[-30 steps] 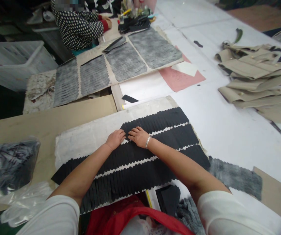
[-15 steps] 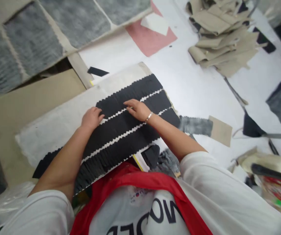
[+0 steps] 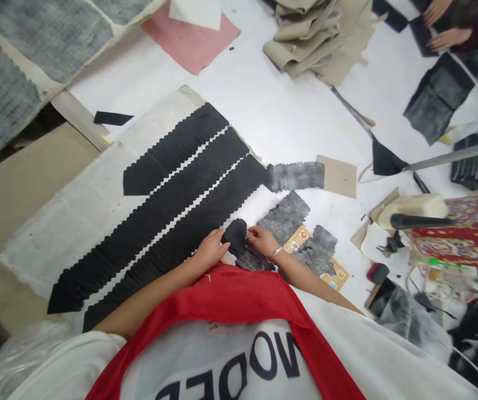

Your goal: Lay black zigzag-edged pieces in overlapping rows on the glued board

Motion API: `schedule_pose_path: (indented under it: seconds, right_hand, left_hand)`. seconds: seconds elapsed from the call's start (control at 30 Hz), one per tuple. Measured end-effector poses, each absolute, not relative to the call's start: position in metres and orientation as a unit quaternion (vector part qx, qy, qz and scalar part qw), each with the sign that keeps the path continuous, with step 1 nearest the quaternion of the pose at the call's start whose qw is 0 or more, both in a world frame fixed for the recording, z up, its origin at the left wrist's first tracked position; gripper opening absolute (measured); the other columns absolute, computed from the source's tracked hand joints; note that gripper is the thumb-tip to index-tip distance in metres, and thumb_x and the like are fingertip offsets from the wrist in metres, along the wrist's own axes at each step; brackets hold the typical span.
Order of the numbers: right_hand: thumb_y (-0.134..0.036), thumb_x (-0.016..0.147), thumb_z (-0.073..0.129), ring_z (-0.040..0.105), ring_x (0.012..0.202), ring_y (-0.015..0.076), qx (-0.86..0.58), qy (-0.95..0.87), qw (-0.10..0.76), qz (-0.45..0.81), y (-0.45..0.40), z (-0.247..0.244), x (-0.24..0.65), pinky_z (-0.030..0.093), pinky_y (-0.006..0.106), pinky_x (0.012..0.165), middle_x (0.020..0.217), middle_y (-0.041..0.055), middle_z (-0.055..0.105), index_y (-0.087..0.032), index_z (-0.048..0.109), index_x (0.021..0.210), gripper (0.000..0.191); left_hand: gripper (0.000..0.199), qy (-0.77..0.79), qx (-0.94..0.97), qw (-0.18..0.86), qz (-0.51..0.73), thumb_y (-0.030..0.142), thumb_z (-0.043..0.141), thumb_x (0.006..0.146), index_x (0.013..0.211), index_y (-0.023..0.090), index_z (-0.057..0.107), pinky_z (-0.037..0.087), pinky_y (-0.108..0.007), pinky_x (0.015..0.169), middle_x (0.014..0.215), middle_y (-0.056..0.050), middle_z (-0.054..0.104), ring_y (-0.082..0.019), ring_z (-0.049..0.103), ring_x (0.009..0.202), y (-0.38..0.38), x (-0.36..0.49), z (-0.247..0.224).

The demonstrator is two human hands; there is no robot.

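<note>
Near my apron, my left hand and my right hand pinch opposite sides of a small black piece with a wavy edge. Rows of black pleated strips with zigzag edges, one of them the top strip, lie on a pale fibrous sheet to the left. Grey textured pieces rest beside and under the piece I hold. My forearm covers part of the lowest strip.
A pink sheet and folded beige pieces lie at the back. Another person's hands touch black pieces at the top right. A red patterned bag and tools crowd the right side.
Both hands have moved off the strips, down towards my body, and now hold the small black piece. The view has shifted right, bringing the other person's hands into sight.
</note>
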State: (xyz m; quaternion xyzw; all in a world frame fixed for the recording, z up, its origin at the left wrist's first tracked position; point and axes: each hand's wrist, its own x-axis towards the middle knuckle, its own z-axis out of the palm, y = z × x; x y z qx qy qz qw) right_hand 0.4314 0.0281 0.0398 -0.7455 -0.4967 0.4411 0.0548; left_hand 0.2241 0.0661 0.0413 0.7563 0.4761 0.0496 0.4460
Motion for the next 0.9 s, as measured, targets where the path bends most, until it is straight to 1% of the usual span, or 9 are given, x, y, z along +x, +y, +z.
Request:
schedule_pose_path:
  seconds: [0.07, 0.1, 0.17, 0.37, 0.47, 0.6, 0.7, 0.8, 0.9]
  right_hand:
    - [-0.017, 0.08, 0.054, 0.061, 0.069, 0.0129, -0.748, -0.48, 0.058, 0.455, 0.016, 0.037, 0.425, 0.044, 0.023, 0.066, 0.078, 0.0019, 0.067, -0.016, 0.06, 0.096, 0.018]
    - [-0.016, 0.079, 0.055, 0.061, 0.068, 0.0128, -0.747, -0.472, 0.061, 0.464, 0.012, 0.035, 0.422, 0.044, 0.023, 0.066, 0.078, 0.0019, 0.067, -0.016, 0.059, 0.097, 0.018]
    - [-0.016, 0.078, 0.056, 0.061, 0.066, 0.0128, -0.75, -0.456, 0.071, 0.474, 0.006, 0.032, 0.416, 0.044, 0.024, 0.065, 0.079, 0.0022, 0.067, -0.016, 0.056, 0.099, 0.021]
    - [-0.018, 0.077, 0.061, 0.061, 0.072, 0.0147, -0.765, -0.444, 0.098, 0.455, -0.001, 0.028, 0.407, 0.042, 0.024, 0.065, 0.083, 0.0047, 0.066, -0.014, 0.052, 0.104, 0.029]
    - [-0.02, 0.077, 0.062, 0.061, 0.074, 0.015, -0.771, -0.44, 0.098, 0.449, 0.002, 0.031, 0.406, 0.041, 0.024, 0.067, 0.083, 0.0048, 0.066, -0.014, 0.051, 0.105, 0.031]
    - [-0.022, 0.076, 0.063, 0.061, 0.076, 0.0146, -0.782, -0.436, 0.122, 0.428, 0.008, 0.03, 0.405, 0.041, 0.023, 0.069, 0.083, 0.0036, 0.065, -0.014, 0.05, 0.108, 0.035]
    - [-0.03, 0.075, 0.064, 0.06, 0.073, 0.015, -0.789, -0.407, 0.12, 0.444, 0.014, 0.025, 0.402, 0.04, 0.023, 0.065, 0.078, 0.003, 0.065, -0.012, 0.05, 0.11, 0.041]
    - [-0.037, 0.073, 0.066, 0.059, 0.071, 0.0155, -0.799, -0.393, 0.08, 0.448, 0.022, 0.023, 0.4, 0.038, 0.023, 0.06, 0.076, 0.0043, 0.064, -0.011, 0.054, 0.103, 0.041]
    - [-0.041, 0.073, 0.065, 0.057, 0.069, 0.015, -0.793, -0.425, 0.044, 0.434, 0.029, 0.027, 0.4, 0.036, 0.023, 0.058, 0.075, 0.0043, 0.063, -0.014, 0.059, 0.087, 0.031]
  left_hand:
    - [0.044, 0.472, 0.781, 0.408, 0.025, 0.022, 0.056, 0.079, 0.122, 0.011, 0.051, 0.042, -0.034, 0.096, 0.122, -0.016, 0.055, -0.023, 0.054, 0.112, 0.062, 0.235, 0.036]
    - [0.045, 0.466, 0.794, 0.39, 0.011, 0.02, 0.056, 0.079, 0.123, 0.01, 0.05, 0.041, -0.035, 0.097, 0.122, -0.018, 0.055, -0.024, 0.053, 0.113, 0.061, 0.239, 0.035]
    - [0.045, 0.453, 0.817, 0.356, -0.023, 0.018, 0.056, 0.079, 0.122, 0.009, 0.049, 0.04, -0.036, 0.097, 0.12, -0.018, 0.055, -0.025, 0.052, 0.112, 0.06, 0.243, 0.035]
    - [0.034, 0.425, 0.856, 0.28, -0.095, 0.016, 0.056, 0.08, 0.114, 0.014, 0.051, 0.043, -0.034, 0.09, 0.111, -0.014, 0.056, -0.023, 0.054, 0.105, 0.057, 0.249, 0.037]
    - [0.032, 0.42, 0.862, 0.264, -0.109, 0.017, 0.056, 0.081, 0.112, 0.015, 0.051, 0.043, -0.034, 0.088, 0.109, -0.013, 0.056, -0.023, 0.053, 0.103, 0.057, 0.251, 0.038]
    - [0.031, 0.417, 0.863, 0.262, -0.115, 0.018, 0.055, 0.082, 0.112, 0.014, 0.05, 0.043, -0.034, 0.088, 0.108, -0.013, 0.055, -0.023, 0.053, 0.103, 0.057, 0.251, 0.039]
    - [0.03, 0.418, 0.861, 0.266, -0.112, 0.018, 0.054, 0.083, 0.112, 0.014, 0.05, 0.043, -0.034, 0.088, 0.108, -0.013, 0.056, -0.023, 0.053, 0.103, 0.057, 0.251, 0.039]
    - [0.029, 0.42, 0.859, 0.273, -0.106, 0.018, 0.052, 0.083, 0.111, 0.014, 0.051, 0.043, -0.034, 0.087, 0.109, -0.013, 0.056, -0.023, 0.053, 0.103, 0.057, 0.25, 0.038]
    - [0.029, 0.424, 0.854, 0.285, -0.101, 0.018, 0.053, 0.083, 0.112, 0.014, 0.05, 0.043, -0.034, 0.088, 0.11, -0.013, 0.056, -0.023, 0.054, 0.102, 0.058, 0.248, 0.034]
